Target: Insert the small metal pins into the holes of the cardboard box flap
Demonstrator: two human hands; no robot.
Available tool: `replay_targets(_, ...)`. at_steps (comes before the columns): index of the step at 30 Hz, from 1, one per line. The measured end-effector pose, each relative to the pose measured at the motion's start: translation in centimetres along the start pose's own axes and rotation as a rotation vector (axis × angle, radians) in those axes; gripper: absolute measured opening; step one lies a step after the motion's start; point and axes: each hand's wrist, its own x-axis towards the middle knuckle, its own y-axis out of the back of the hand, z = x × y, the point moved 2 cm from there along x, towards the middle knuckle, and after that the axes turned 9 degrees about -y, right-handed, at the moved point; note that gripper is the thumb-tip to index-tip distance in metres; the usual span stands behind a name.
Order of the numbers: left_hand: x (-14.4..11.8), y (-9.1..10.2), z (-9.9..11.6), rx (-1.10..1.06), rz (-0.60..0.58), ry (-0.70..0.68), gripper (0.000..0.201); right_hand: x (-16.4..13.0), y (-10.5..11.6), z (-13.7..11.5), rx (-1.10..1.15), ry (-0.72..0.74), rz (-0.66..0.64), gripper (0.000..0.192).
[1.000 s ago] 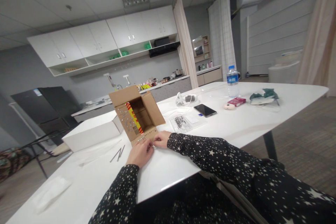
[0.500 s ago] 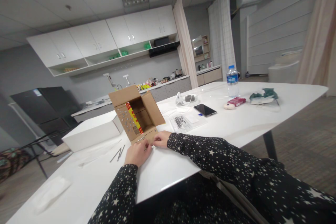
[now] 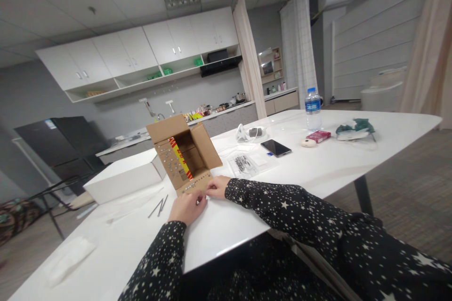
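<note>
An open cardboard box [image 3: 183, 162] tips back on the table, its mouth facing me. Rows of small shiny metal pieces lie on its left flap [image 3: 168, 160] and on its front flap [image 3: 199, 184]. My left hand [image 3: 188, 207] is closed in a pinch at the near edge of that front flap. Close beside it, my right hand [image 3: 218, 186] also has its fingertips pinched together at the flap's right corner. Whatever lies between the fingers is too small and hidden to make out.
Two thin dark rods [image 3: 159, 207] lie left of my hands, near a long white box [image 3: 123, 176]. To the right are a clear plastic bag [image 3: 249, 164], a phone [image 3: 276, 147], a red packet [image 3: 318, 136] and a water bottle [image 3: 312, 110]. White tissue [image 3: 68, 261] lies front left.
My left hand has shifted slightly to the right, and its fingers have curled in closer to my right hand. The right hand and the box look nearly unmoved.
</note>
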Motion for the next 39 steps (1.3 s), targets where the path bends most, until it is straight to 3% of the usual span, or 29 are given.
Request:
replay_targets(9, -0.31, 0.79, 0.76, -0.15, 0.028, -0.125, 0.014, 0.0, -0.16, -0.01, -0.002, -0.001, 0.001, 0.021)
replay_targets(39, -0.1, 0.27, 0.39, -0.108, -0.018, -0.057, 0.009, -0.28, 0.21, -0.15, 0.02, -0.004, -0.015, 0.02)
